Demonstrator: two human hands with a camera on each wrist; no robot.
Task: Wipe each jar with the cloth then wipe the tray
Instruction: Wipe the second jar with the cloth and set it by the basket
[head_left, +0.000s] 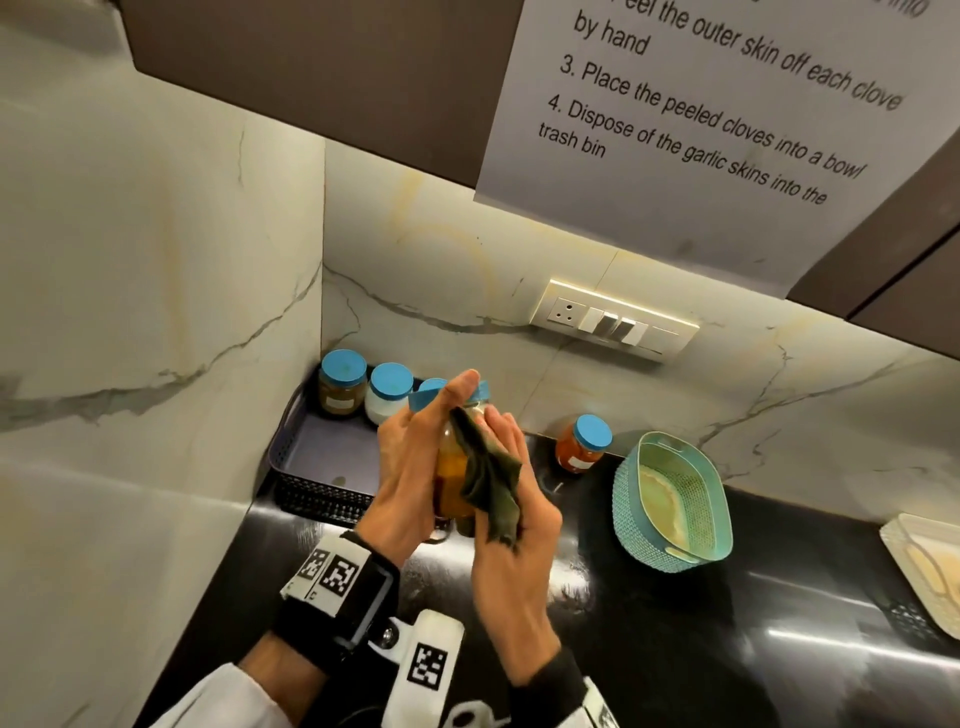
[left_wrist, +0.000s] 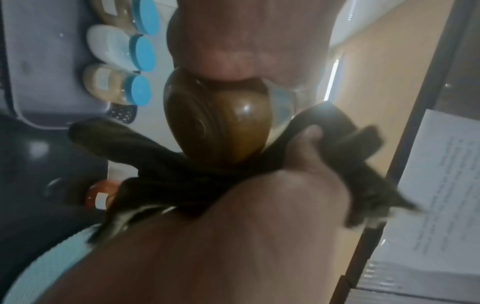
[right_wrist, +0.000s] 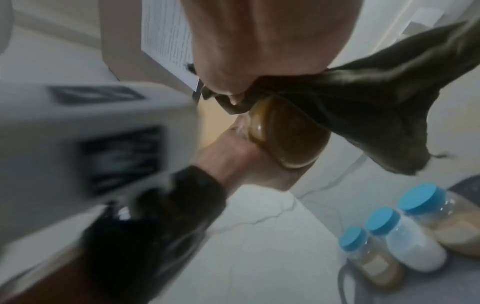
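Note:
My left hand (head_left: 423, 452) grips a blue-lidded jar (head_left: 451, 483) of orange-yellow contents, lifted above the black counter in front of the tray. My right hand (head_left: 514, 478) holds a dark green cloth (head_left: 491, 483) against the jar's right side. From below, the jar's base (left_wrist: 215, 123) shows with the cloth (left_wrist: 182, 174) bunched beside it. The right wrist view shows the jar base (right_wrist: 288, 133) partly covered by the cloth (right_wrist: 389, 115). The dark grey tray (head_left: 322, 452) sits in the back left corner with three blue-lidded jars: brown (head_left: 340, 387), white (head_left: 387, 395) and one mostly hidden (head_left: 431, 384).
A red-filled jar (head_left: 582, 444) stands on the counter right of the tray by the wall. A teal basket (head_left: 675, 504) sits further right, and a white tray (head_left: 924, 571) lies at the right edge. A switch plate (head_left: 615, 319) is on the back wall, under overhead cabinets.

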